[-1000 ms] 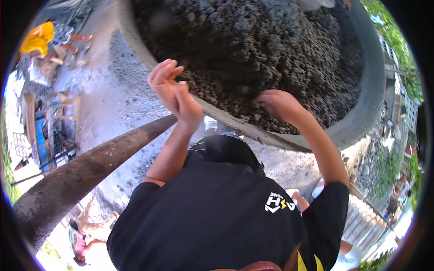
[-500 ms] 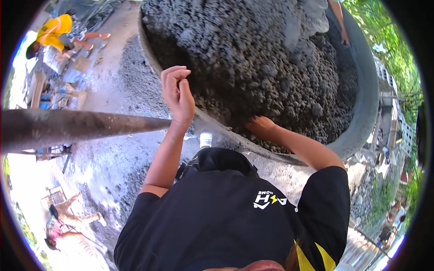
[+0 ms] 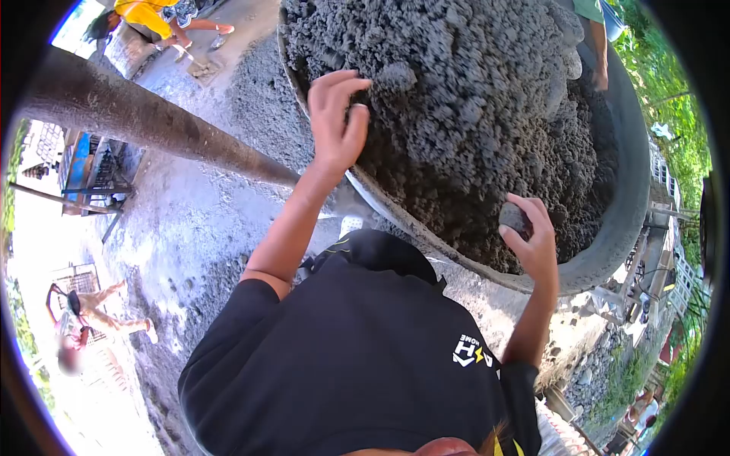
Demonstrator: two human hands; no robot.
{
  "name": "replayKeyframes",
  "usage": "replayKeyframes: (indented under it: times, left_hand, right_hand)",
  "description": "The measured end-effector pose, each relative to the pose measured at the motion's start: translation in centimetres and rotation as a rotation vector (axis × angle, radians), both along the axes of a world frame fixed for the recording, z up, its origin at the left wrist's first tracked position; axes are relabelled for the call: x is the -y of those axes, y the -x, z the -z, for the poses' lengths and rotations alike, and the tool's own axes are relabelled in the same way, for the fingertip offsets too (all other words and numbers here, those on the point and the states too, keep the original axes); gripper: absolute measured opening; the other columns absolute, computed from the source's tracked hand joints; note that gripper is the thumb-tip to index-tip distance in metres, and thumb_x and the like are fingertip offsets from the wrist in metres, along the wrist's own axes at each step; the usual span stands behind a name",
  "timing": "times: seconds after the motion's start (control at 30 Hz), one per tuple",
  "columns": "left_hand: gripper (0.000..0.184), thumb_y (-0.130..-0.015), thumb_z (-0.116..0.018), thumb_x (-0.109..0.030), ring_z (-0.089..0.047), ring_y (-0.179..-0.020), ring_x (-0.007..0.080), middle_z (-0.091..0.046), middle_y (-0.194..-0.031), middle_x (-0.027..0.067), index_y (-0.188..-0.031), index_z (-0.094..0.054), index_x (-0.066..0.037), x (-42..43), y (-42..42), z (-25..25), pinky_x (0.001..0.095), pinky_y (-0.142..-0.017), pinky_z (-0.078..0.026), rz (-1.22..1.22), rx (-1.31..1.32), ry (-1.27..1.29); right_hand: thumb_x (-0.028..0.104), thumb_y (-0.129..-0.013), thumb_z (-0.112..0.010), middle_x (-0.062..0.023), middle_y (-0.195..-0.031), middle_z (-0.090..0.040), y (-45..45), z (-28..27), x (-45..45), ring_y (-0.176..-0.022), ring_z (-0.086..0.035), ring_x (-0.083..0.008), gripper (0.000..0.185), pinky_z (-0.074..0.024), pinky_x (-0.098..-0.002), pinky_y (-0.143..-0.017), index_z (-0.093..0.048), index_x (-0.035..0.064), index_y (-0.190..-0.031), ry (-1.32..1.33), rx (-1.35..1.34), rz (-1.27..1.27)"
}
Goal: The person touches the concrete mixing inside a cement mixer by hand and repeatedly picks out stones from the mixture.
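My left hand (image 3: 338,125) hovers over the left rim of a large round tub (image 3: 627,190), fingers curved and apart with nothing visible between them. Just past its fingertips is a rounded grey lump (image 3: 395,76); whether it rests on the heap is unclear. My right hand (image 3: 536,239) is above the near side of the tub, its thumb and fingers closed round a grey lump (image 3: 514,217). Dark, damp, crumbly grey mix (image 3: 471,99), like wet concrete, fills much of the tub.
Another person's hand (image 3: 601,80) reaches over the tub's far right rim. A thick pole (image 3: 175,125) slants in from the left. A person in yellow (image 3: 148,15) bends at upper left, and another person (image 3: 87,311) is at lower left. Greenery (image 3: 673,114) borders the right.
My right hand has come up out of the mix with a lump and moved right. My left hand's fingers have spread over the tub. The whole view has shifted.
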State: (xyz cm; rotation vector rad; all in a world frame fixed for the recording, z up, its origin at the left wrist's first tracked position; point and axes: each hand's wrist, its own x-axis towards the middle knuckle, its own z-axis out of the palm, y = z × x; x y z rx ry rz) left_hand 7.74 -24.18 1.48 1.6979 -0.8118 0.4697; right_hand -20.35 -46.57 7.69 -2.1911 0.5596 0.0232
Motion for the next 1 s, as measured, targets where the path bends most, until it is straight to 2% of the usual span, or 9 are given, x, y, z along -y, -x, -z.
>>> replayKeyframes:
  times: [0.23, 0.37, 0.43, 0.5, 0.57, 0.67, 0.77, 0.8, 1.0]
  left_hand:
    - [0.025, -0.072, -0.07, -0.021, -0.046, -0.121, 0.0418, -0.046, -0.132, 0.0244, -0.095, -0.074, -0.011, 3.2, 4.5, -1.8, 0.0469, -0.103, -0.042, 0.285, 0.082, -0.676]
    - [0.024, -0.073, -0.072, -0.021, -0.051, -0.114, 0.0436, -0.044, -0.129, 0.0261, -0.094, -0.076, -0.012, 2.2, 6.7, -3.6, 0.0441, -0.097, -0.047, 0.409, -0.043, -0.518]
    - [0.023, -0.076, -0.071, -0.02, -0.052, -0.113, 0.0403, -0.045, -0.127, 0.0232, -0.097, -0.076, -0.011, 1.3, 6.7, -4.4, 0.0434, -0.095, -0.047, 0.403, -0.038, -0.481]
    - [0.025, -0.08, -0.067, -0.018, -0.051, -0.112, 0.0335, -0.045, -0.127, 0.0205, -0.102, -0.076, -0.009, 0.6, 6.3, -5.0, 0.0423, -0.095, -0.045, 0.546, -0.529, -0.343]
    - [0.03, -0.085, -0.06, -0.02, -0.049, -0.11, 0.0252, -0.052, -0.115, 0.0187, -0.109, -0.075, -0.008, 0.6, 5.0, -4.8, 0.038, -0.096, -0.045, 0.501, -0.379, -0.383]
    - [0.041, -0.093, -0.045, -0.027, -0.048, -0.11, 0.0179, -0.064, -0.093, 0.0121, -0.117, -0.073, -0.009, 0.7, 4.0, -4.5, 0.0325, -0.096, -0.045, 0.792, -0.776, -0.27]
    - [0.043, -0.093, -0.043, -0.025, -0.048, -0.111, 0.0183, -0.063, -0.113, 0.0113, -0.123, -0.069, -0.008, 0.7, 4.0, -5.2, 0.0321, -0.097, -0.045, 0.945, -1.001, -0.15]
    - [0.042, -0.093, -0.045, -0.025, -0.049, -0.114, 0.0201, -0.053, -0.135, 0.017, -0.125, -0.068, -0.011, 0.9, 3.5, -5.2, 0.0352, -0.098, -0.045, 0.994, -0.995, -0.19]
    - [0.033, -0.094, -0.05, -0.034, -0.05, -0.118, 0.0374, -0.049, -0.119, 0.0191, -0.113, -0.072, -0.017, 3.2, 3.0, -3.9, 0.0462, -0.1, -0.042, 0.806, -0.377, -0.563]
  right_hand:
    - [0.0, -0.077, -0.07, -0.0096, -0.124, -0.05, 2.5, 1.4, -6.0, -0.109, -0.056, -0.0178, 0.052, -0.0475, -0.0283, -0.092, -0.059, -0.0034, -0.127, -0.173, 0.441, 0.368]
    - [-0.001, -0.076, -0.07, -0.009, -0.124, -0.05, 4.8, 1.6, -7.2, -0.107, -0.055, -0.016, 0.052, -0.0461, -0.0262, -0.091, -0.059, -0.0029, -0.127, -0.134, 0.432, 0.382]
    - [-0.001, -0.077, -0.07, -0.0082, -0.123, -0.051, 5.5, 1.5, -7.4, -0.106, -0.056, -0.0153, 0.052, -0.0457, -0.0254, -0.09, -0.058, -0.0028, -0.128, -0.099, 0.422, 0.375]
    - [-0.003, -0.08, -0.067, -0.0064, -0.121, -0.053, 5.7, 1.3, -7.5, -0.103, -0.056, -0.014, 0.049, -0.0454, -0.0246, -0.089, -0.057, -0.003, -0.128, -0.281, 0.396, 0.576]
    - [-0.004, -0.083, -0.064, -0.0067, -0.119, -0.057, 5.3, 0.9, -7.7, -0.1, -0.057, -0.0139, 0.048, -0.0463, -0.0252, -0.088, -0.054, -0.0031, -0.13, -0.265, 0.374, 0.601]
    - [-0.003, -0.086, -0.061, -0.011, -0.12, -0.058, 3.8, 0.3, -8.7, -0.102, -0.058, -0.0155, 0.047, -0.0478, -0.0264, -0.089, -0.051, -0.0038, -0.132, -0.326, 0.558, 0.708]
    - [-0.001, -0.087, -0.06, -0.0124, -0.123, -0.058, 2.5, -0.9, -9.3, -0.104, -0.058, -0.0165, 0.045, -0.0478, -0.0275, -0.09, -0.052, -0.0048, -0.131, -0.459, 0.609, 0.565]
    - [0.003, -0.089, -0.061, -0.0139, -0.126, -0.056, 1.6, -1.7, -9.2, -0.105, -0.058, -0.0166, 0.044, -0.0471, -0.028, -0.092, -0.051, -0.006, -0.131, -0.455, 0.531, 0.526]
    - [0.005, -0.094, -0.058, -0.0137, -0.128, -0.056, -1.6, -2.4, -5.2, -0.108, -0.057, -0.0162, 0.041, -0.0447, -0.0274, -0.095, -0.051, -0.0066, -0.133, -0.334, 0.444, 0.267]
